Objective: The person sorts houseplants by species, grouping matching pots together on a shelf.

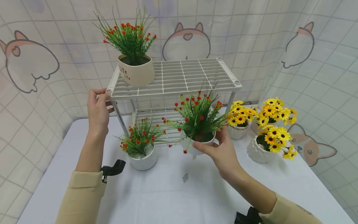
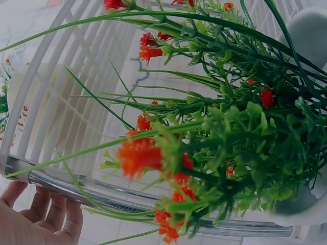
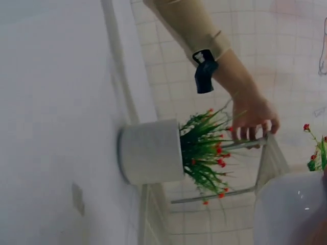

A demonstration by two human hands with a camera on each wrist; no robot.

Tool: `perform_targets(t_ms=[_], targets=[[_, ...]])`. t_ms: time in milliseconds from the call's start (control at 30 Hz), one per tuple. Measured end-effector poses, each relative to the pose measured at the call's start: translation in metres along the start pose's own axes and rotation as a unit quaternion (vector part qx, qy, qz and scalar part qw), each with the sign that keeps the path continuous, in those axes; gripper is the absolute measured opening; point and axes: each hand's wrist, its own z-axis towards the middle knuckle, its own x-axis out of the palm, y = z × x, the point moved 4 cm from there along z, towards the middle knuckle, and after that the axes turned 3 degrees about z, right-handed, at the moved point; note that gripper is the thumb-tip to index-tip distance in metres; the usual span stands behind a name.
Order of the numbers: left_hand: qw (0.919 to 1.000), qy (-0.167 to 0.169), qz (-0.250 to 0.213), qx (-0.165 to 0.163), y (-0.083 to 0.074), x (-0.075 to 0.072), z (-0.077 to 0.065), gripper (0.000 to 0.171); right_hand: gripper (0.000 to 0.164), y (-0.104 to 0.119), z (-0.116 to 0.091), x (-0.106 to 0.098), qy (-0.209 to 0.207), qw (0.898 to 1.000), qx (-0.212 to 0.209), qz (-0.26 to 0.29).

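My left hand [image 1: 98,109] grips the front left corner of a white two-tier wire rack [image 1: 184,74], its fingers at the top of the metal post [image 2: 76,191]. With my right hand [image 1: 221,149] I hold a white flowerpot [image 3: 288,212] of red flowers and grass by its side, thumb near the rim. This pot is raised off the table in front of the rack's lower tier. Another white flowerpot [image 1: 144,158], with orange-red flowers, stands on the table by the rack's left post. On the top tier sits a cream flowerpot [image 1: 138,73] lettered "Life".
To the right of the rack, several yellow-flowered plants [image 1: 269,138] stand in white pots on the white-covered table [image 1: 167,199]. A grid-patterned curtain [image 1: 246,40] with cartoon animals hangs close behind and at both sides.
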Motion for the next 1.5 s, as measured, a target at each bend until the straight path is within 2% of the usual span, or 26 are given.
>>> perform_targets(t_ms=[300, 433, 567, 833, 1167, 1500], targets=[[0.9999, 0.003, 0.014, -0.006, 0.001, 0.001, 0.000, 0.018, 0.083, 0.055, 0.003, 0.003, 0.007, 0.997, -0.079, 0.019], [0.9999, 0.003, 0.015, -0.006, 0.002, 0.001, 0.000, 0.019, 0.081, 0.077, 0.011, 0.006, 0.002, 0.993, -0.115, 0.027], [0.9999, 0.004, 0.012, -0.008, 0.002, 0.001, 0.000, 0.017, 0.077, 0.095, 0.026, 0.010, -0.002, 0.991, -0.133, 0.016], [0.9999, 0.003, 0.016, -0.003, 0.002, 0.001, 0.000, 0.017, 0.082, 0.117, 0.068, 0.022, -0.012, 0.992, -0.127, 0.001], [1.0000, -0.001, 0.007, -0.007, 0.002, 0.001, 0.000, 0.014, 0.090, 0.123, 0.117, 0.035, -0.036, 0.993, -0.103, -0.040], [0.9998, 0.000, 0.014, -0.014, 0.003, 0.002, -0.001, 0.017, 0.094, 0.127, 0.151, 0.053, -0.042, 0.992, -0.074, -0.091]])
